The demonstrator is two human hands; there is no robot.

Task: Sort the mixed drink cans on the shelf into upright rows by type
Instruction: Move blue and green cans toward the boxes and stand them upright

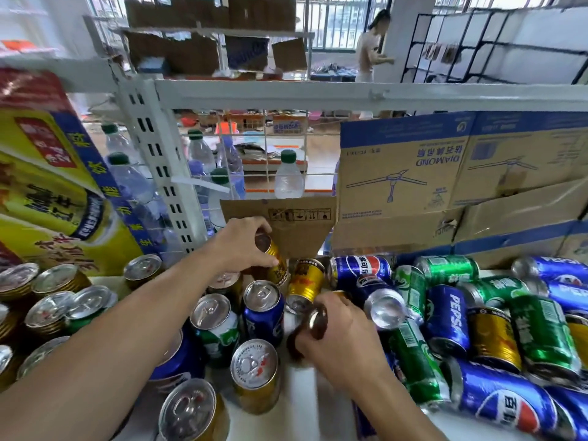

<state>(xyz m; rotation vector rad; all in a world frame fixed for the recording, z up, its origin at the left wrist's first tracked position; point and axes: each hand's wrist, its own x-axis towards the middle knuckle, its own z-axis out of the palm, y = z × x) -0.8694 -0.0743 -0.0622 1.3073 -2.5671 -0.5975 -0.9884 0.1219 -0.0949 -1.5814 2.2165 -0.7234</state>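
My left hand (pixel 243 246) grips a gold can (pixel 276 261), tilted, at the back middle of the white shelf (pixel 302 405). My right hand (pixel 335 342) holds another can (pixel 313 326) lower down; it is blurred and mostly hidden by my fingers. Another gold can (pixel 305 281) lies tilted between my hands. Upright cans stand on the left: gold ones (pixel 57 281), a blue Pepsi can (pixel 264 310) and a green can (pixel 216 326). On the right, blue (pixel 445 316), green (pixel 541 332) and gold (pixel 493 338) cans lie on their sides in a mixed pile.
A yellow carton (pixel 47 192) stands at the left. Water bottles (pixel 288 179) stand behind a white upright post (pixel 159 160). Cardboard boxes (pixel 445 173) line the back right, and a cardboard flap (pixel 296 224) stands behind my left hand. A person (pixel 370 46) stands far behind the shelving.
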